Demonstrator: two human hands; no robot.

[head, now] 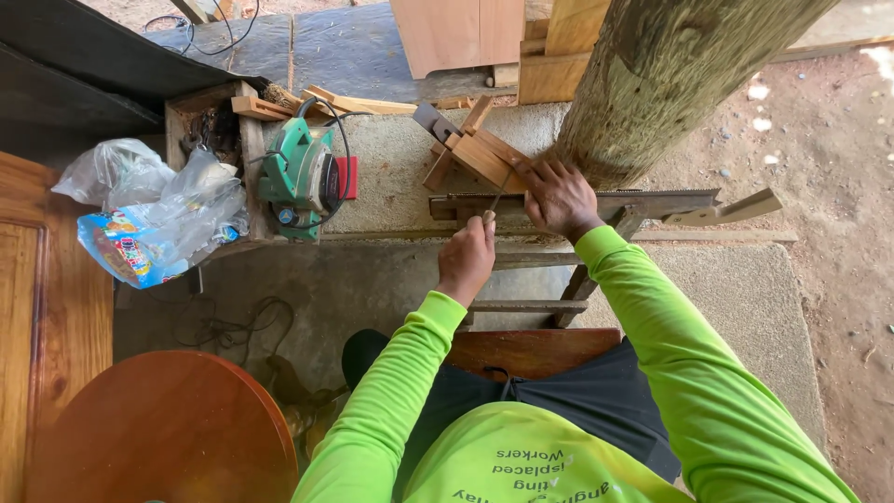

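Gripping a thin file (499,197) in left-hand fingers (486,224); saw blade (596,203) beneath.

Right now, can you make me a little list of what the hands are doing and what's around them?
left hand: grips a thin file
right hand: presses on the hand saw
saw: lies flat, clamped in a wooden stand
behind: wooden post
left side: green power saw, plastic bags
near corner: round wooden top
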